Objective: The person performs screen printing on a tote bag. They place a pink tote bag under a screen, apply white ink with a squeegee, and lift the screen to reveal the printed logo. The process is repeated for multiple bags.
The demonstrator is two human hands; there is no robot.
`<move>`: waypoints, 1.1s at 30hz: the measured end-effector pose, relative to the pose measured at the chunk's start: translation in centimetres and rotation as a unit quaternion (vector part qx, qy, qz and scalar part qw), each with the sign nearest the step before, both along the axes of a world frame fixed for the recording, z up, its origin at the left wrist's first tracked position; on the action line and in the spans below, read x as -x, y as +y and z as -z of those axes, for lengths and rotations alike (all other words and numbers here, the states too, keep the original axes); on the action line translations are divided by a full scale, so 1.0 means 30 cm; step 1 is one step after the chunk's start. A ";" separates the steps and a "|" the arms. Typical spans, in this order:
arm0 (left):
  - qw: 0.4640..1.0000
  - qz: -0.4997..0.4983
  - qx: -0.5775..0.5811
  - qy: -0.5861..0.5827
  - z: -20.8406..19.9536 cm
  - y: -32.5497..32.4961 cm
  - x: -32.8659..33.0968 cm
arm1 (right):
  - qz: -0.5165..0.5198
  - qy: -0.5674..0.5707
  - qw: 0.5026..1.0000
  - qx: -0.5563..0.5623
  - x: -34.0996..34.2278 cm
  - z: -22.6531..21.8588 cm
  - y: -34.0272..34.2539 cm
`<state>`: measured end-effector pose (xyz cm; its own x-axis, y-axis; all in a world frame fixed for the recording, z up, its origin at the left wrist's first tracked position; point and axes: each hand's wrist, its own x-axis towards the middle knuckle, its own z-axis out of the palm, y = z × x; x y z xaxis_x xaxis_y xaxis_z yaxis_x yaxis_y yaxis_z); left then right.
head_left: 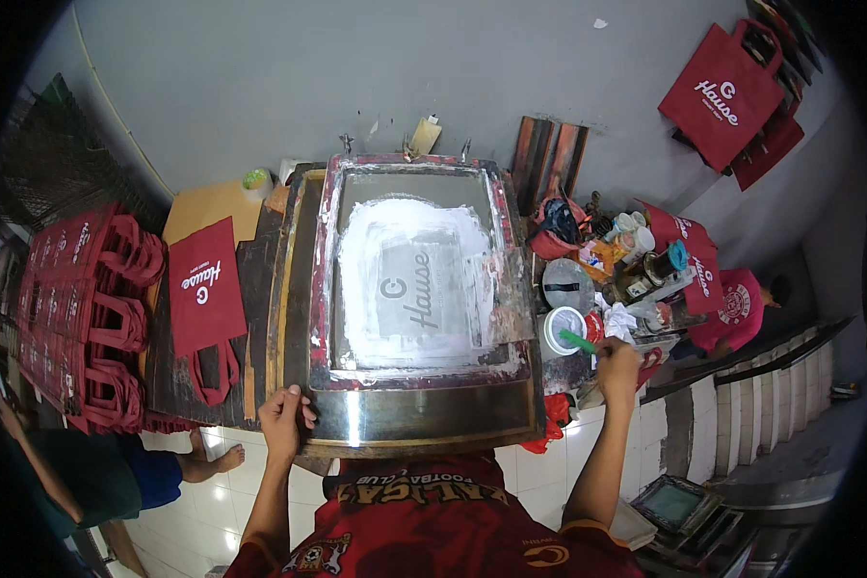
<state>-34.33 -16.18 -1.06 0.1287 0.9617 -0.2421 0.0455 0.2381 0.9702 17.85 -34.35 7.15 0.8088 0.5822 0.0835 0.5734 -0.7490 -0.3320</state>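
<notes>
The right hand (pixel 618 364) is gripping one green stick (pixel 577 341), and the stick's other end is in one white tub (pixel 562 332). The left hand (pixel 287 409) is at the near left corner of the dark, shiny surface (pixel 424 414). Its fingers are curled, but I cannot tell if they are holding the edge.

One big frame (pixel 424 382) lies flat on the surface, in between the two hands. White paint (pixel 366 241) makes a thick ring inside it, around one gray round mark and one gray word. A bare strip of surface runs between the frame's near edge and the surface's own front edge, so there is open room there. The right side is tight: the tub, one round gray lid (pixel 567 285) and a crowd of cups and bottles sit near the frame's edge.

To the left, one red bag (pixel 202 289) lies flat, well apart from the frame, with dark wood showing between. Farther left are piles of red bags (pixel 63 308), with handles in three bunches. Two more people are near: one in a pink shirt (pixel 739 303) on the right, one in dark green (pixel 63 472) on the left.
</notes>
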 end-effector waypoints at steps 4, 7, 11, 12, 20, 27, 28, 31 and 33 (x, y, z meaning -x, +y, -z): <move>1.000 0.004 -0.023 0.018 0.002 -0.004 -0.002 | -0.007 -0.035 0.994 -0.102 -0.071 -0.107 -0.070; 1.000 0.010 -0.026 0.008 0.011 -0.003 0.003 | 0.021 0.065 0.979 -0.191 -0.163 -0.166 -0.168; 1.000 0.003 -0.018 0.003 0.009 -0.011 0.003 | 0.051 0.163 0.943 -0.286 -0.132 -0.302 -0.252; 1.000 0.005 -0.016 0.001 0.008 -0.013 0.004 | 0.069 0.180 0.932 -0.306 -0.109 -0.327 -0.259; 1.000 0.001 -0.011 -0.010 0.010 -0.013 -0.011 | -0.013 0.370 0.811 -0.453 0.139 -0.183 -0.076; 1.000 0.010 -0.014 -0.006 0.011 -0.009 0.003 | -0.103 0.601 0.685 -0.398 0.690 0.005 0.302; 1.000 0.012 -0.019 -0.003 0.015 -0.009 0.004 | -0.109 0.605 0.685 -0.390 0.747 0.017 0.327; 1.000 0.011 -0.019 -0.005 0.017 -0.013 0.007 | -0.167 0.602 0.709 -0.327 0.842 0.040 0.359; 1.000 0.011 -0.016 -0.011 0.014 -0.014 0.007 | -0.261 0.566 0.748 -0.228 0.865 0.045 0.353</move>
<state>-34.53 -16.59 -1.47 0.1551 0.9657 -0.2084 0.0293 0.2063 0.9780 -8.10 -23.75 5.81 0.1836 0.9633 -0.1959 -0.0930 -0.1814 -0.9790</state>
